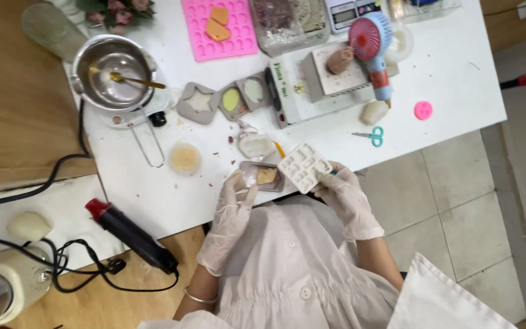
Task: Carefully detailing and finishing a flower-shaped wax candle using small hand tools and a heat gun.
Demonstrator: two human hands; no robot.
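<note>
White mould (304, 166) beyond table edge (397, 149)

Bright, even overhead light, soft shadows, slight blur and wide-angle edge distortion.

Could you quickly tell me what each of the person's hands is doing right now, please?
Left hand: gloved, fingers closed on the edge of the small grey mould on the table.
Right hand: gloved, holding the white mould tilted up.

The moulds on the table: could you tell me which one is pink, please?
The flat pink mould at the table's far edge, holding two orange pieces. The star mould and the others near the hands are grey or white.
</note>
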